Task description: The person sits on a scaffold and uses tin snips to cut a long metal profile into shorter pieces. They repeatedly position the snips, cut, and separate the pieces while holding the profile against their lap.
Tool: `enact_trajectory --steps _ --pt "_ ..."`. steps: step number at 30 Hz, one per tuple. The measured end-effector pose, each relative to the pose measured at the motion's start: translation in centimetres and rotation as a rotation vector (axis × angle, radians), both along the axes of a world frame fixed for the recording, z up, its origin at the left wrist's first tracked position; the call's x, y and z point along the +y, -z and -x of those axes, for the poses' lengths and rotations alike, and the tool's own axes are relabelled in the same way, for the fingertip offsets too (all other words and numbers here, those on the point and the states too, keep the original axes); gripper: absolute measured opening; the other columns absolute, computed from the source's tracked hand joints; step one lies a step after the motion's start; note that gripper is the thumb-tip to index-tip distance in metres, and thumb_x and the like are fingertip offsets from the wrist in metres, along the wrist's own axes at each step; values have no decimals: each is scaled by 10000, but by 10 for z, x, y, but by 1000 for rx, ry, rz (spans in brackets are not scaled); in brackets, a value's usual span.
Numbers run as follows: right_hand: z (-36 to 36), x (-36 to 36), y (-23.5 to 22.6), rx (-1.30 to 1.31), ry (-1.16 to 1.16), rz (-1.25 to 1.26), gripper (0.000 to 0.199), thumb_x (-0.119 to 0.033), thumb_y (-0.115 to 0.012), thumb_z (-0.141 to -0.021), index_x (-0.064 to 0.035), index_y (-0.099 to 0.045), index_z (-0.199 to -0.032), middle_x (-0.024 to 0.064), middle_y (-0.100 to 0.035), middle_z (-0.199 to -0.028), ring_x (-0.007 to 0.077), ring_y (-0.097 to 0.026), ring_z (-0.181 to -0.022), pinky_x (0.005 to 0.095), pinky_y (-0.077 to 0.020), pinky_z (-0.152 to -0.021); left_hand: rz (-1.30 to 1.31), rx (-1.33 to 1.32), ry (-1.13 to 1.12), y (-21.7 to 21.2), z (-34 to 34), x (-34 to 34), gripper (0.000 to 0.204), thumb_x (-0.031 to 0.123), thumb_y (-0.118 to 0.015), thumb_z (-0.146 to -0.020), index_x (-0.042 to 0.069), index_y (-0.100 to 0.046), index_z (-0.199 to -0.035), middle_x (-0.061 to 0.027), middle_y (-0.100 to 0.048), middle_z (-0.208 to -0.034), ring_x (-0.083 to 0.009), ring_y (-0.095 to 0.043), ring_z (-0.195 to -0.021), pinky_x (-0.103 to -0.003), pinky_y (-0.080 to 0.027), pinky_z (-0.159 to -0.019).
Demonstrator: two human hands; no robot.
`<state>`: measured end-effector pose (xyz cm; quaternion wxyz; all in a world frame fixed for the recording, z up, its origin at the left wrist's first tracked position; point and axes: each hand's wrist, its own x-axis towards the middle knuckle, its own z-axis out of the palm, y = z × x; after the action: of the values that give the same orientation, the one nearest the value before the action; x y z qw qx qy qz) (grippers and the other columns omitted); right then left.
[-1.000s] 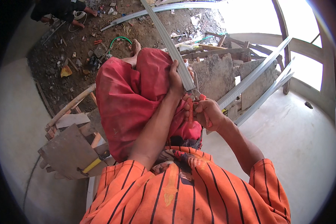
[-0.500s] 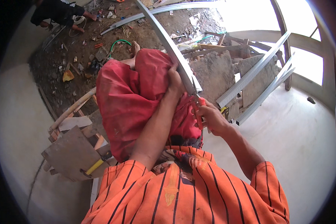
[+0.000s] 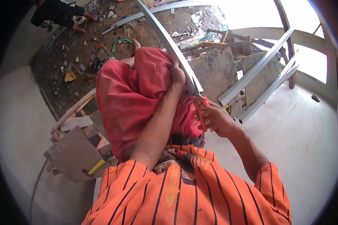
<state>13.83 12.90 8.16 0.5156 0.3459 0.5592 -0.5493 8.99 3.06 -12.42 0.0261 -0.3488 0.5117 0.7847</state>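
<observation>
Head view, and biggest up front are my red trousers (image 3: 120, 88), knees bent up, apparently doing duty as a prop. Next comes the long metal channel (image 3: 170, 45), slanting from the far side down to its near end just right of my knees, likely angled so that end sits within easy reach. Off to the right, another channel (image 3: 257, 68) lies across the rough boards (image 3: 214, 69). And there's my left hand (image 3: 178, 77), clasping the long one close to that end, probably to steady it, fingertips hidden. My right hand (image 3: 220, 120) is curled round the red-handled snips (image 3: 202, 119), tip against the channel's end; how far they're squeezed, I can't tell.
</observation>
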Motion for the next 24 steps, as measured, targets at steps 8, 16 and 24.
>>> enact_trajectory --steps 8,16,24 --pt "-26 18 -29 200 -172 5 571 -68 -486 -746 -107 -416 -1312 -8 -465 -822 87 -458 -740 223 -383 -621 -595 -1 -101 -5 9 -10 388 422 -362 -947 69 -521 -935 -74 -546 -722 -196 -543 -598 -320 -468 -562" --pt "-13 9 -4 194 -294 -144 360 -94 -528 -767 -65 -473 -1122 13 -490 -861 91 -472 -668 246 -392 -521 -835 -73 -20 -10 10 -22 478 529 -406 -898 63 -497 -845 -98 -525 -634 -228 -535 -515 -357 -472 -502" --pt "-11 17 24 247 -284 -129 372 -71 -509 -716 -65 -495 -1087 -1 -453 -742 89 -437 -613 247 -354 -485 -848 -112 -6 4 9 -18 355 433 -472 -886 82 -459 -938 -74 -505 -674 -201 -535 -537 -342 -476 -495"
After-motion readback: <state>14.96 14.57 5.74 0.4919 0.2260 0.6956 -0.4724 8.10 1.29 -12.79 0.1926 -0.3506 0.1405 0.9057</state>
